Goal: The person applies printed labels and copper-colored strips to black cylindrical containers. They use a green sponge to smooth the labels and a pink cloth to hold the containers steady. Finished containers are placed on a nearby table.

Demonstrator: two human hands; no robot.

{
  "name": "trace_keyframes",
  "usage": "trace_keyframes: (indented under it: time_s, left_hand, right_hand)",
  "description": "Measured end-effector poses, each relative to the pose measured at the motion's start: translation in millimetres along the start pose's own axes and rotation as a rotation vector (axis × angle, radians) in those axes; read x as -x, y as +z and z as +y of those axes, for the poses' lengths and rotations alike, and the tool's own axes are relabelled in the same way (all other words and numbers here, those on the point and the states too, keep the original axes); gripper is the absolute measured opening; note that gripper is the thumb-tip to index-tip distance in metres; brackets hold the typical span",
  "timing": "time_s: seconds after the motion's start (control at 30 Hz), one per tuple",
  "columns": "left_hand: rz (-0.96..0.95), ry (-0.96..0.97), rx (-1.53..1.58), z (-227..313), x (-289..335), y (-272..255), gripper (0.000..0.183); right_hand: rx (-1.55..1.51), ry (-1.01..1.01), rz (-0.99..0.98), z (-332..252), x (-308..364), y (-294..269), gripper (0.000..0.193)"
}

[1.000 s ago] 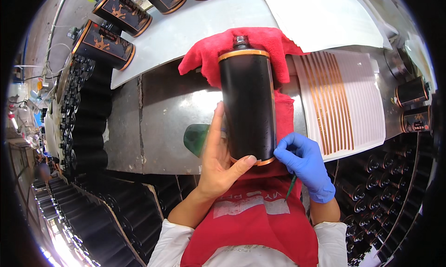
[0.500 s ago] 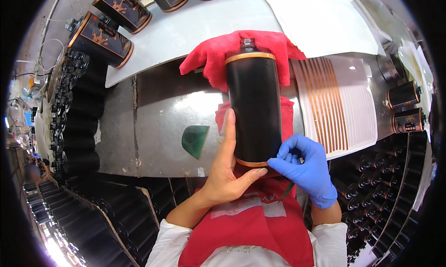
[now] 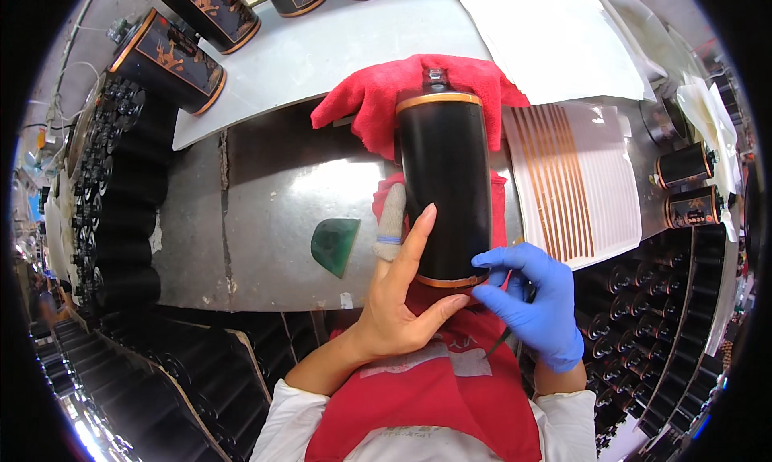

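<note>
A black bottle point(image 3: 446, 193) lies on a red cloth point(image 3: 362, 108), its neck pointing away and a copper-coloured band point(image 3: 450, 283) round its near end. My bare left hand point(image 3: 402, 301) braces the bottle's left side. Its index finger lies against the black surface and the thumb reaches to the near end; another finger wears a grey cover point(image 3: 392, 217). At the near right corner is my blue-gloved right hand point(image 3: 531, 301). Its thumb and forefinger are apart beside the band, while the other fingers curl round a thin dark green pointed tool point(image 3: 500, 339).
A green rounded scraper point(image 3: 335, 247) lies on the metal table point(image 3: 273, 221). Right of the bottle, copper strips point(image 3: 555, 180) lie on a white sheet point(image 3: 615, 188). Decorated black bottles point(image 3: 173, 64) stand at the back left. Racks of black bottles point(image 3: 133, 180) flank the table.
My right thumb and forefinger have parted at the band. My left index finger has moved onto the bottle's surface, and the covered finger has come into sight. The view has shifted slightly.
</note>
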State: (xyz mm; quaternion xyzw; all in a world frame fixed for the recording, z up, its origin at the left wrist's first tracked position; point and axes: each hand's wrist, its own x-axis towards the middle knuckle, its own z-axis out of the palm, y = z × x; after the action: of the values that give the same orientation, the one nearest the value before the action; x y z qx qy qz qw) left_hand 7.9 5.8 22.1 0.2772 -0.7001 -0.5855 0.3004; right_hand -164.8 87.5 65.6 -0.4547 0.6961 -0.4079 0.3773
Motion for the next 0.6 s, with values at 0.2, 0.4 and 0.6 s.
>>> trace_keyframes:
  time_s: [0.2, 0.4, 0.6]
  left_hand:
    - [0.063, 0.25, -0.31, 10.5, -7.6, -2.2, 0.035]
    - [0.064, 0.315, -0.431, 12.7, -4.3, 0.4, 0.024]
    - [0.078, 0.293, -0.33, 5.5, -3.1, -1.5, 0.026]
  right_hand:
    - [-0.472, 0.417, 0.145, 21.2, -15.6, -14.1, 0.013]
    - [-0.455, 0.353, 0.101, 19.7, -12.0, -7.0, 0.013]
    - [-0.167, 0.071, 0.065, 23.1, -4.8, 0.0, 0.021]
